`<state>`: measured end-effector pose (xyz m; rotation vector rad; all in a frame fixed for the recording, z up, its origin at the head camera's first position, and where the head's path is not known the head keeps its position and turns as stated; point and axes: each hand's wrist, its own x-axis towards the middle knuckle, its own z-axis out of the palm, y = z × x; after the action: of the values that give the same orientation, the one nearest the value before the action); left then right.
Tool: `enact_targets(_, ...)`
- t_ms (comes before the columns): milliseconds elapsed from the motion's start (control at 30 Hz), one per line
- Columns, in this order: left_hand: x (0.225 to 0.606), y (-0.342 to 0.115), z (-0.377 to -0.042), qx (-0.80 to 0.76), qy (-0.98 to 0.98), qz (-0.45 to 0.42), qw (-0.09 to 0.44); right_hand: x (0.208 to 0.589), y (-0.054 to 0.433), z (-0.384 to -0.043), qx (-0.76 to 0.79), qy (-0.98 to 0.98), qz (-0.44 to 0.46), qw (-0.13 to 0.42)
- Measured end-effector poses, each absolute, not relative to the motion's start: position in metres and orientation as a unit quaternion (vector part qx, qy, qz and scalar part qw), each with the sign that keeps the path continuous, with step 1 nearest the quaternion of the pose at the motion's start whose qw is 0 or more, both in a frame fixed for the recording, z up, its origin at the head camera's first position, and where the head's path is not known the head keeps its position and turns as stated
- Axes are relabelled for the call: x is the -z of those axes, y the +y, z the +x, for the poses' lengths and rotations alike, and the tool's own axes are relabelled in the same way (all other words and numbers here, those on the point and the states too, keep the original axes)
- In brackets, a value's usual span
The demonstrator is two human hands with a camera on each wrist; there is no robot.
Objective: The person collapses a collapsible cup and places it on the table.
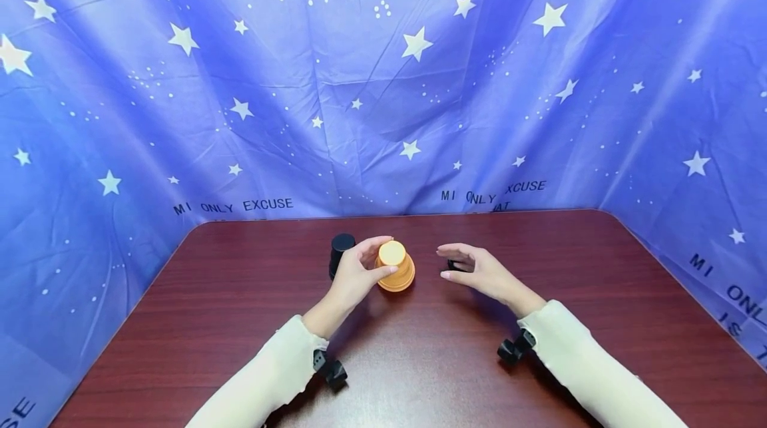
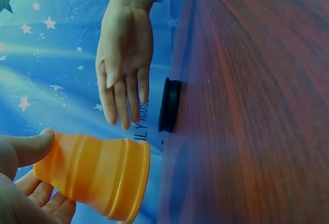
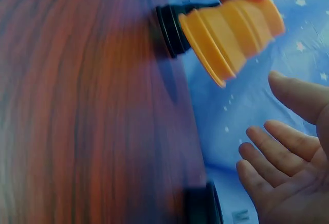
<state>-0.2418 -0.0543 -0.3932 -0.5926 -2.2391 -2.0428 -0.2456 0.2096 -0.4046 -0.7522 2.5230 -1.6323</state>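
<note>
My left hand (image 1: 353,276) grips an orange collapsible cup (image 1: 397,275) by its narrow end, thumb on one side and fingers on the other. The cup is upside down, its wide ribbed rim facing the table; in the right wrist view the rim is raised above the tabletop. Just left of that hand a black cup-shaped piece (image 1: 343,245) stands on the table, partly hidden behind the fingers. My right hand (image 1: 484,273) hovers with fingers extended and holds nothing. Below it sits a low, round black piece (image 2: 170,106), mostly covered by the hand in the head view.
The dark red wooden table (image 1: 419,375) has rounded back corners. A blue star-printed curtain (image 1: 359,82) hangs right behind its far edge and along both sides. Each wrist carries a small black camera (image 1: 516,347).
</note>
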Motion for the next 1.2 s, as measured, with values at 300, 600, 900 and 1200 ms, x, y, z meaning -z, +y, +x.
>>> enact_targets(300,0.390,-0.055,-0.232,0.678,-0.701,-0.220,0.028,0.405,0.180,-0.246,0.537,0.807,-0.246,0.031)
enact_targets(600,0.390,-0.054,-0.228,0.691,-0.679,-0.246,0.029,0.408,0.165,-0.248,0.577,0.781,-0.234,0.050)
enact_targets(900,0.389,-0.055,-0.230,0.688,-0.683,-0.246,0.020,0.416,0.160,-0.253,0.674,0.707,-0.191,0.098)
enact_targets(1200,0.386,-0.060,-0.234,0.681,-0.691,-0.244,-0.003,0.410,0.164,-0.255,0.729,0.658,-0.163,0.098)
